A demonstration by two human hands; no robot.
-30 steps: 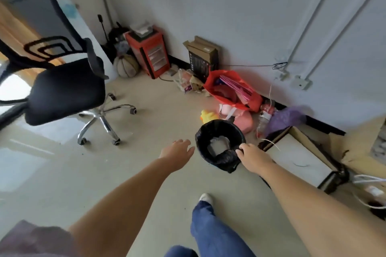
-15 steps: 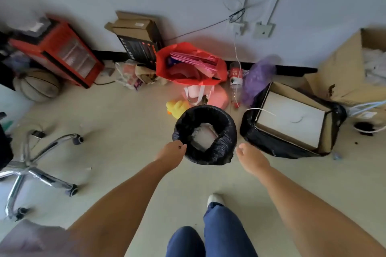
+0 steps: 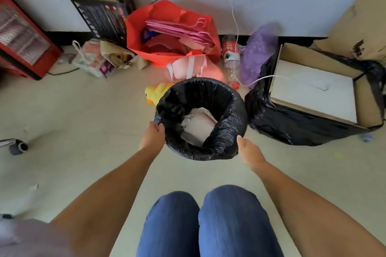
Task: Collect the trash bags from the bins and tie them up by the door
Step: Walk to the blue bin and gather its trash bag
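**Both hands at the rim of the lined bin**

Small round bin, lined with a black trash bag (image 3: 225, 123), stands on the floor just ahead of the person's knees (image 3: 200, 221). White crumpled paper (image 3: 197, 126) lies inside it. Left hand (image 3: 152, 136) is at the bag's left rim, fingers curled over the edge, pinching the black plastic. Right hand (image 3: 249, 151) is at the near-right rim, thumb touching the bag's outer fold; fingers are hidden behind the hand, so can't tell whether it grips.

Just behind the bin: yellow duck toy (image 3: 155, 93), pink bag (image 3: 188, 68), red bag (image 3: 171, 33) full of pink paper. Right of the bin, close: cardboard box (image 3: 313, 87) sitting in a second black bag (image 3: 292, 125). Purple bag (image 3: 258, 50) and plastic bottle (image 3: 230, 56) by the wall. Red heater (image 3: 23, 41) far left.
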